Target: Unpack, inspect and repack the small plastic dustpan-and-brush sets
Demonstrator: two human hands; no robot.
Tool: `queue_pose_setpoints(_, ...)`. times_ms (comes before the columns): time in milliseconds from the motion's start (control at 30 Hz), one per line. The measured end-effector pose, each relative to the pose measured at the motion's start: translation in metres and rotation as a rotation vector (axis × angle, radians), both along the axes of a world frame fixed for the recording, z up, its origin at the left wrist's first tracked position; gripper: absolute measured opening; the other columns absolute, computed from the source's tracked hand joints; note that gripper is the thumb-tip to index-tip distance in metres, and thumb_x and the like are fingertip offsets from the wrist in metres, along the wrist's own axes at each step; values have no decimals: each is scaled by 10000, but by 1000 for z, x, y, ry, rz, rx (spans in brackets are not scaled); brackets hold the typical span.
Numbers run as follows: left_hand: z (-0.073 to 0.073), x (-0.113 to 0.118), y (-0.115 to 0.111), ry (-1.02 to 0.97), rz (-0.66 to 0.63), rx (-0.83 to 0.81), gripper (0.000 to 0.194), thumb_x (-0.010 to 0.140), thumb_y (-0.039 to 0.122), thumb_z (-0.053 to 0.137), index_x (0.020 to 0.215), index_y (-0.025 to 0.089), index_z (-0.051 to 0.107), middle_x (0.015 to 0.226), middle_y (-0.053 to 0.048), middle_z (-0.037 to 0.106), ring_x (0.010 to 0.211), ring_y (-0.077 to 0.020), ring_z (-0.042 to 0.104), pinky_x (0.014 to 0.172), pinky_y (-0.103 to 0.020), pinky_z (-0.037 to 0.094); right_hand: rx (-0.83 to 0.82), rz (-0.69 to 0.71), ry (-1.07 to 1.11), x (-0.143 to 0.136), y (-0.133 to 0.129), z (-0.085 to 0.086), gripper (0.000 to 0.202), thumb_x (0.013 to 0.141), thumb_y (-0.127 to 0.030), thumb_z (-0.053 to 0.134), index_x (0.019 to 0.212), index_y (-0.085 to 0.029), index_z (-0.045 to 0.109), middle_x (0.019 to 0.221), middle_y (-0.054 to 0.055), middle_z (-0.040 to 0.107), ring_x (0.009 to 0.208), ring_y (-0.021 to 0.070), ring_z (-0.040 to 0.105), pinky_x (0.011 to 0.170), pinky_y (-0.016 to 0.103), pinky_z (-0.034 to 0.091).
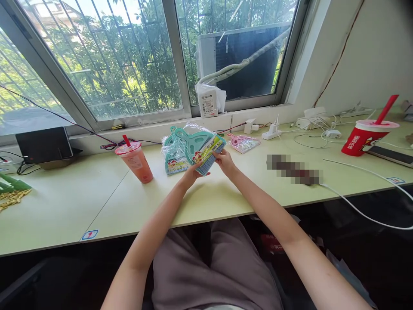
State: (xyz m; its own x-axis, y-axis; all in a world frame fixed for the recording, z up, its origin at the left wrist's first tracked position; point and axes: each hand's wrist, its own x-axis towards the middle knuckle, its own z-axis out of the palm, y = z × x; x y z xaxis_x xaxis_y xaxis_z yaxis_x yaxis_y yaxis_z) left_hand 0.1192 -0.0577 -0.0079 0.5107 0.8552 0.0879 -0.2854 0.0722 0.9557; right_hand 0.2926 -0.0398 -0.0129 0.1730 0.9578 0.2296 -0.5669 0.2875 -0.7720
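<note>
A teal mini dustpan and brush set [196, 148] in a clear plastic wrapper is held above the pale green desk [106, 202]. My left hand [190, 175] grips its lower left corner, and my right hand [225, 162] pinches its lower right edge by the yellow label. A second teal set [172, 161] lies on the desk just behind the held one. Further right, a pink set [243, 143] in its wrapper lies flat.
An orange iced drink with a red straw [135, 161] stands left of my hands. A red cup with a straw [366, 135], a phone [392, 156], chargers and white cables [361, 211] crowd the right. A tissue pack [209, 101] sits on the sill, a dark device [44, 145] far left.
</note>
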Motion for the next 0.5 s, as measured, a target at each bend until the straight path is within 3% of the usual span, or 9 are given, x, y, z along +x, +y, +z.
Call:
queue_pose_setpoints(133, 3, -2, -2, 37, -185, 10, 602, 796, 390, 698, 1361, 272, 527, 1443, -115, 527, 1210, -342, 597, 955, -492, 495, 15, -75, 62, -5, -8, 3, 268, 602, -196, 773, 831, -194, 634, 880, 14, 715, 865, 181, 669, 847, 343, 555)
queue_pose_setpoints(300, 0, -6, -1, 284, -416, 67, 611, 854, 552, 603, 1377, 243, 531, 1201, -171, 691, 1085, -316, 673, 977, -481, 463, 30, -125, 101, -8, -12, 4, 242, 634, -186, 745, 855, -193, 645, 937, 21, 723, 933, 182, 668, 918, 352, 536)
queue_pose_setpoints(367, -5, -4, 0, 287, -364, 99, 615, 846, 558, 615, 1368, 244, 534, 1257, -165, 664, 1160, -318, 633, 981, -476, 469, 2, -135, 127, -9, -11, 3, 229, 621, -174, 745, 826, -189, 646, 904, 22, 723, 906, 182, 669, 907, 353, 541)
queue_pose_setpoints(500, -8, 1, 7, 65, 21, 173, 649, 776, 504, 715, 1349, 265, 525, 1421, -98, 551, 1328, -293, 498, 1027, -420, 466, -48, -168, 196, -9, -5, 1, 224, 584, -142, 751, 768, -191, 632, 839, 13, 716, 860, 181, 666, 869, 355, 557)
